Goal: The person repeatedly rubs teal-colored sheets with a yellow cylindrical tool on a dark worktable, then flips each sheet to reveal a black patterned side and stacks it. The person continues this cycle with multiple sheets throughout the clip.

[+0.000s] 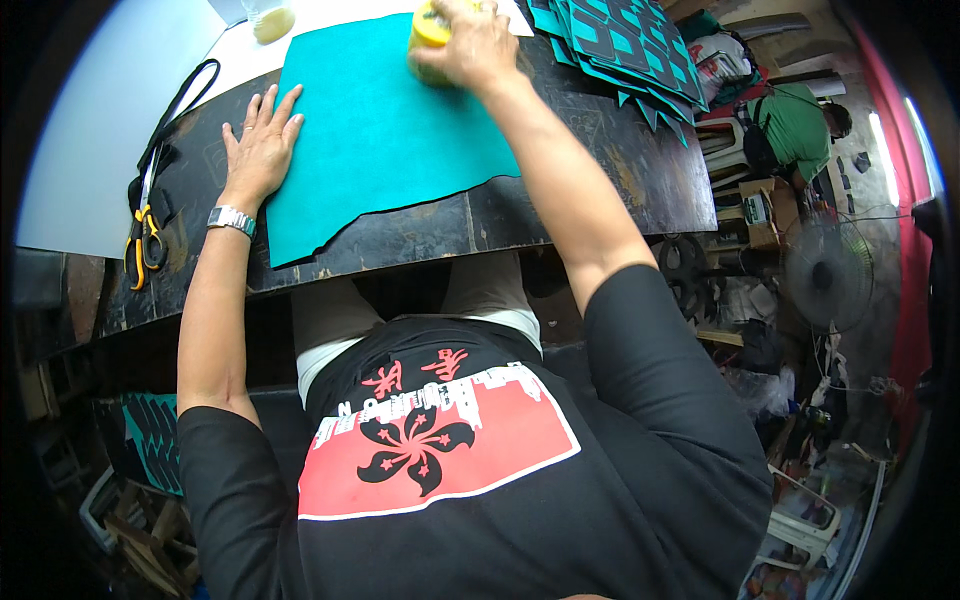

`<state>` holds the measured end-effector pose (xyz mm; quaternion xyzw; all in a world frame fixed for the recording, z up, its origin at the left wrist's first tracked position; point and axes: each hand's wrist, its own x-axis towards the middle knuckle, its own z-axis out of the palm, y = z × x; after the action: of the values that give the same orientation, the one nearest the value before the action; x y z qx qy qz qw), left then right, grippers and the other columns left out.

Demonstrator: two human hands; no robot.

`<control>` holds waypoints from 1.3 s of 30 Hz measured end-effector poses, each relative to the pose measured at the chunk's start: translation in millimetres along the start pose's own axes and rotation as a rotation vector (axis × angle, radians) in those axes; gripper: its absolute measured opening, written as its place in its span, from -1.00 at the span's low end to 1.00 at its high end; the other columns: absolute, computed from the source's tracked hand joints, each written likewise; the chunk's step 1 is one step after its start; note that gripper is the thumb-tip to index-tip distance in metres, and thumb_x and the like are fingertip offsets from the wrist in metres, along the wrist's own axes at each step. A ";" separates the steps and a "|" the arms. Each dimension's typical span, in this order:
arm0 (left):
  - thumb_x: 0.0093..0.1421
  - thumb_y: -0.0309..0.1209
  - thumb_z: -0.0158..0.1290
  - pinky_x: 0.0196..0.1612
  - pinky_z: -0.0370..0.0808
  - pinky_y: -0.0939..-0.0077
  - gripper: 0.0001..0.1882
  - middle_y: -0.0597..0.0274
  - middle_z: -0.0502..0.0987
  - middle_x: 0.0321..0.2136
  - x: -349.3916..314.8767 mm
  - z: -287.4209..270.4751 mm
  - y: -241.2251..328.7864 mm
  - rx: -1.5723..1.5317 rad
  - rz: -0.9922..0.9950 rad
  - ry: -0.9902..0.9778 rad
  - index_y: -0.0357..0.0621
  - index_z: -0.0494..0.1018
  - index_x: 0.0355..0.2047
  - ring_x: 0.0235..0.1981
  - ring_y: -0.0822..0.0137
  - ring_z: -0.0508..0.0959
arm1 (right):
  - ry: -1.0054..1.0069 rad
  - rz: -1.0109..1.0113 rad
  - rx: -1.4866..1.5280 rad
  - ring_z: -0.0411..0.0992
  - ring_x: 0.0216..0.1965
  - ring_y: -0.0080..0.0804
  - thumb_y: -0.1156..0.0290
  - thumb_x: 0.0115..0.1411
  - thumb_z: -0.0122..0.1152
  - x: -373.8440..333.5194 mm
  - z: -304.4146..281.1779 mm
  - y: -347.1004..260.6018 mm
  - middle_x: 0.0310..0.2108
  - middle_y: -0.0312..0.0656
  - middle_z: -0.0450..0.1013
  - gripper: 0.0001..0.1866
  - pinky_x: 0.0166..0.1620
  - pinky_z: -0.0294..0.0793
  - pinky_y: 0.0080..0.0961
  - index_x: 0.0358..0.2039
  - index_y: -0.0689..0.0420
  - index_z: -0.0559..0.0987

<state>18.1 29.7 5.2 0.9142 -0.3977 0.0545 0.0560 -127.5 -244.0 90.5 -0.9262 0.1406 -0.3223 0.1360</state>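
A teal sheet [375, 150] lies on the dark table [420, 228], in front of the person's body. Its near edge is wavy, and the lower left corner sits just beside the table's near edge; the strip of dark tabletop between the two widens toward the right. On the left, a band of tabletop separates the sheet from the scissors [146, 240], whose yellow-and-black handles lie near the table's front edge. On the right, dark tabletop shows between the right forearm and the table's side, below a stack of teal-and-black pieces [625, 50] with pointed corners.

The left hand [262, 148] lies flat with fingers spread, across the sheet's left edge. The right hand [482, 45] is closed around a yellow-topped container [432, 32], over the sheet's far part.

That container is blurred and partly covered by the fingers, so it is probably a jar, though its underside cannot be made out. The right forearm hides part of the sheet's right edge. A clear container [268, 20] and the stack are cut off at the top. A black strap [188, 100] covers part of the scissors.
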 end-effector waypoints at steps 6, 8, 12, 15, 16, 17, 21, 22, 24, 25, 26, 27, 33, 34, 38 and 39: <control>0.44 0.15 -0.43 0.44 -0.24 -0.39 -0.44 0.36 -0.01 0.49 1.0 1.2 -0.5 0.012 0.007 -0.020 0.61 0.07 0.42 0.51 0.21 -0.07 | -0.074 -0.158 -0.118 0.40 -0.05 0.13 0.00 -0.21 0.57 -135.4 -73.5 -64.4 0.03 0.21 0.32 -0.16 -0.07 0.61 -0.02 0.19 -0.35 0.53; 0.44 0.16 -0.43 0.44 -0.24 -0.40 -0.44 0.35 -0.01 0.49 2.0 5.5 -4.7 0.038 0.032 0.009 0.62 0.08 0.42 0.51 0.19 -0.07 | -0.049 -0.047 -0.213 0.43 0.09 0.17 -0.17 -0.18 0.54 -138.0 -91.5 -51.8 0.15 0.24 0.31 -0.11 0.06 0.56 -0.07 0.24 -0.31 0.50; 0.46 0.13 -0.41 0.40 -0.22 -0.49 -0.47 0.33 -0.01 0.49 3.8 5.0 -10.3 -0.031 0.074 0.012 0.64 0.09 0.42 0.51 0.12 -0.07 | -0.067 0.266 -0.456 0.39 0.05 0.16 -0.14 -0.17 0.53 -116.3 -110.1 -10.6 0.12 0.20 0.28 -0.12 -0.02 0.59 -0.06 0.24 -0.28 0.49; 0.47 0.09 -0.34 0.38 -0.16 -0.51 -0.46 0.20 0.01 0.48 -1.1 -13.6 5.7 0.016 0.018 -0.035 0.49 0.14 0.41 0.51 0.08 -0.05 | -0.040 0.192 -0.368 0.39 0.10 0.19 -0.13 -0.12 0.52 -130.0 -122.3 -4.3 0.16 0.20 0.30 -0.12 0.08 0.51 -0.02 0.27 -0.28 0.46; 0.46 0.07 -0.30 0.37 -0.13 -0.52 -0.45 0.15 0.03 0.47 -5.5 -21.0 19.1 0.100 0.035 -0.003 0.40 0.16 0.41 0.50 0.06 -0.03 | -0.077 0.212 -0.370 0.39 0.10 0.19 -0.12 -0.12 0.52 -139.4 -125.9 -7.9 0.16 0.19 0.29 -0.12 0.08 0.51 -0.02 0.27 -0.27 0.45; 0.45 0.06 -0.25 0.36 -0.10 -0.52 -0.44 0.11 0.05 0.46 -11.7 -28.8 37.7 0.208 0.041 0.031 0.32 0.17 0.41 0.49 0.04 -0.01 | -0.078 0.190 -0.368 0.39 0.09 0.22 -0.10 -0.11 0.52 -148.6 -128.2 -13.2 0.16 0.21 0.28 -0.11 0.08 0.50 -0.01 0.28 -0.27 0.44; 0.40 0.00 -0.10 0.35 0.01 -0.43 -0.36 0.03 0.08 0.44 -55.9 -45.5 119.8 -0.020 0.519 -0.068 0.07 0.17 0.41 0.47 -0.03 0.05 | -0.069 0.174 -0.348 0.41 0.01 0.17 -0.07 -0.12 0.54 -172.5 -133.8 -37.1 0.12 0.16 0.28 -0.10 0.03 0.52 -0.05 0.28 -0.23 0.44; 0.38 0.00 -0.08 0.37 0.00 -0.37 -0.35 0.04 0.09 0.44 -67.8 -43.1 138.4 -0.141 0.621 -0.095 0.07 0.18 0.41 0.46 -0.02 0.07 | -0.085 0.197 -0.356 0.41 0.01 0.17 -0.06 -0.12 0.54 -172.9 -134.0 -40.5 0.12 0.15 0.28 -0.10 0.03 0.52 -0.05 0.28 -0.22 0.44; 0.38 0.05 -0.09 0.43 -0.04 -0.19 -0.33 0.04 0.09 0.44 -83.7 -41.1 160.1 -0.364 0.676 -0.103 0.09 0.18 0.41 0.47 0.02 0.05 | -0.081 0.208 -0.371 0.41 0.01 0.16 -0.06 -0.13 0.54 -166.7 -132.2 -40.9 0.11 0.14 0.28 -0.10 0.02 0.53 -0.06 0.28 -0.22 0.44; 0.38 0.07 -0.09 0.44 -0.06 -0.16 -0.32 0.05 0.09 0.45 -85.5 -39.5 162.4 -0.340 0.664 -0.043 0.10 0.17 0.42 0.47 0.04 0.05 | -0.104 0.233 -0.348 0.40 0.05 0.16 -0.07 -0.13 0.54 -160.8 -129.5 -38.4 0.14 0.15 0.28 -0.10 0.03 0.53 -0.04 0.28 -0.23 0.44; 0.37 0.08 -0.09 0.45 -0.08 -0.12 -0.31 0.06 0.08 0.45 -87.4 -38.4 163.8 -0.328 0.668 -0.055 0.10 0.17 0.42 0.47 0.05 0.05 | -0.048 0.187 -0.344 0.40 0.04 0.17 -0.05 -0.14 0.54 -154.4 -125.1 -34.0 0.14 0.17 0.28 -0.11 -0.01 0.55 -0.05 0.26 -0.23 0.46; 0.37 0.10 -0.09 0.46 -0.10 -0.09 -0.30 0.06 0.08 0.45 -89.1 -37.9 164.6 -0.289 0.643 -0.058 0.11 0.16 0.42 0.47 0.06 0.04 | -0.023 0.166 -0.351 0.39 0.03 0.18 -0.02 -0.15 0.54 -143.7 -117.6 -25.9 0.15 0.18 0.27 -0.13 -0.04 0.57 -0.05 0.25 -0.22 0.47; 0.35 0.16 -0.11 0.46 -0.09 -0.09 -0.26 0.01 0.12 0.43 -84.4 -44.6 160.2 -0.327 0.691 -0.068 0.08 0.17 0.42 0.47 0.04 0.06 | 0.080 0.229 -0.398 0.40 0.00 0.20 -0.05 -0.18 0.53 -38.0 -50.8 52.7 0.03 0.11 0.33 -0.27 -0.05 0.59 0.00 0.07 -0.23 0.54; 0.35 0.19 -0.12 0.46 -0.08 -0.09 -0.25 0.00 0.13 0.42 -85.8 -44.1 160.1 -0.345 0.693 -0.058 0.07 0.19 0.41 0.46 0.03 0.07 | 0.034 0.279 -0.449 0.41 0.01 0.21 -0.09 -0.17 0.51 -19.5 -40.7 63.5 0.04 0.11 0.32 -0.26 -0.05 0.59 0.01 0.09 -0.26 0.53; 0.34 0.19 -0.12 0.46 -0.05 -0.07 -0.24 -0.03 0.16 0.41 -86.3 -32.8 158.3 -0.358 0.709 0.031 0.06 0.18 0.41 0.45 0.02 0.09 | 0.023 0.177 -0.308 0.54 -0.25 -0.03 -0.01 0.07 0.30 25.7 -23.3 58.3 -0.26 -0.08 0.58 -0.57 -0.12 0.53 -0.09 -0.14 -0.01 0.59; 0.35 0.19 -0.13 0.45 -0.04 -0.07 -0.24 -0.03 0.17 0.40 -86.9 -29.3 158.0 -0.369 0.703 0.033 0.05 0.19 0.40 0.45 0.03 0.10 | 0.113 0.075 -0.196 0.53 -0.21 0.02 -0.05 0.10 0.27 18.6 -18.3 41.2 -0.23 -0.09 0.58 -0.56 -0.08 0.53 -0.06 -0.16 0.01 0.61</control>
<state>-158.3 -10.4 31.0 0.6959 -0.6885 0.0125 0.2037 -132.2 -291.5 100.6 -0.9096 0.2133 -0.3533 0.0484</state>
